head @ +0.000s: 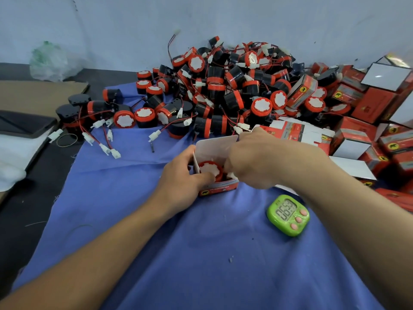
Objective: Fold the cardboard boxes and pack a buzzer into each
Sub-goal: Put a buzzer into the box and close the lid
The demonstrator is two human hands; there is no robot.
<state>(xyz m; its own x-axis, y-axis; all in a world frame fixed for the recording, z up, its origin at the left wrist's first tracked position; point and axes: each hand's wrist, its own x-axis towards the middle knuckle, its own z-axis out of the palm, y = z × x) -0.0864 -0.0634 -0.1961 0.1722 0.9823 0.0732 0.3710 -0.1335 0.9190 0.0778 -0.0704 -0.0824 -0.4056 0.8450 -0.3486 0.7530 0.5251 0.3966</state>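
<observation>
On the head camera, my left hand (pixel 185 173) grips the open box (pixel 215 145) by its left wall, thumb at the near edge. My right hand (pixel 252 162) curls over the right side, fingertips inside beside the buzzer (pixel 210 170); I cannot tell if they pinch anything. Bare blue cloth (pixel 201 253) lies near, the timer (pixel 288 214) near right, and the buzzer pile (pixel 223 90) just beyond.

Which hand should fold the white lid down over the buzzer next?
Probably the right. The right hand is over the open box, its fingers beside the upright white flap. The left hand grips the box's side, steadying it with the buzzer inside.
</observation>
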